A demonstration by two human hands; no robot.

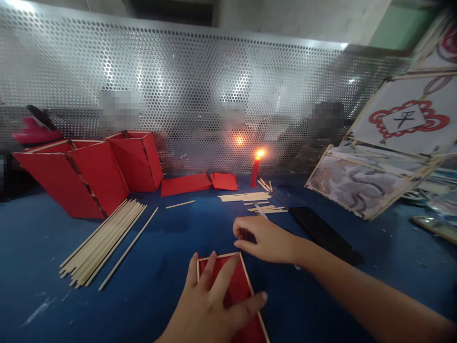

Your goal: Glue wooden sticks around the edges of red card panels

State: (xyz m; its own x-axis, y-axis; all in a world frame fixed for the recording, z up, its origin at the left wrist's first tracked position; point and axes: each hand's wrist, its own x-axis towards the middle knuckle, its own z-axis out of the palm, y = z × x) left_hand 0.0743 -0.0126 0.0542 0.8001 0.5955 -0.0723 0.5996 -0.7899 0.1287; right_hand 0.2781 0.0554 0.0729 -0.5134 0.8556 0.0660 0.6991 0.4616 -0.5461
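Your panel (240, 281): red, pale tan edging. Your table (171, 247): blue, whitish streak at left. Around you: boxes (102, 174) red, dark seams; cards (185, 184) plain red; candle (255, 172) red; sticks (103, 244) cream; screen (196, 85) silver, dotted throughout; lantern (403, 119) white, red looped motif, black character.

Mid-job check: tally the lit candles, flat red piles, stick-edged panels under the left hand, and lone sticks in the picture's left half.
Lit red candle: 1
Flat red piles: 2
Stick-edged red panel under left hand: 1
Lone sticks, left half: 2
Total: 6
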